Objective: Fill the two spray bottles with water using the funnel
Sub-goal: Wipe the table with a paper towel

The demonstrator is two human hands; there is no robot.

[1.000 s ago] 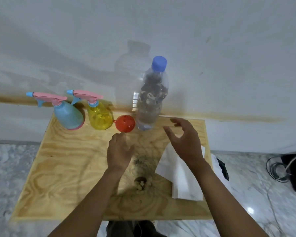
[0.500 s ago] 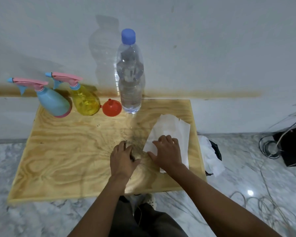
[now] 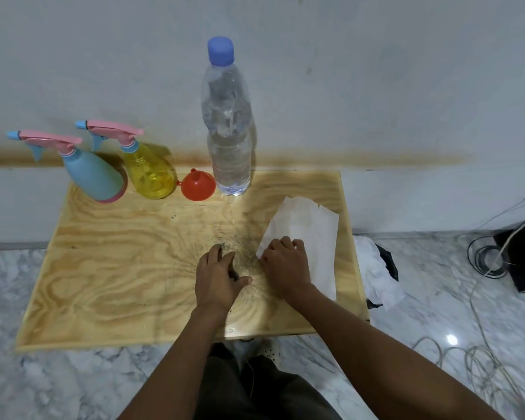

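Along the back of the plywood table (image 3: 109,268) stand a blue spray bottle (image 3: 94,177) and a yellow spray bottle (image 3: 150,177), both with pink trigger heads screwed on. To their right a red funnel (image 3: 198,187) lies mouth-down, spout up. A tall clear water bottle (image 3: 229,140) with a blue cap stands beside it, partly filled. My left hand (image 3: 219,277) rests palm-down on the table's middle and holds nothing. My right hand (image 3: 285,268) lies on the near corner of a white paper towel (image 3: 309,225), fingers curled over its edge.
A dark smudge marks the wood between my hands. Right of the table, a black bin with crumpled white paper (image 3: 376,268) sits on the marble floor. Cables (image 3: 485,259) and a black box lie farther right. The wall is directly behind the table.
Both hands drew back from the funnel and the water bottle to the table's middle; my right hand came down on the paper towel. The view tilted downward.
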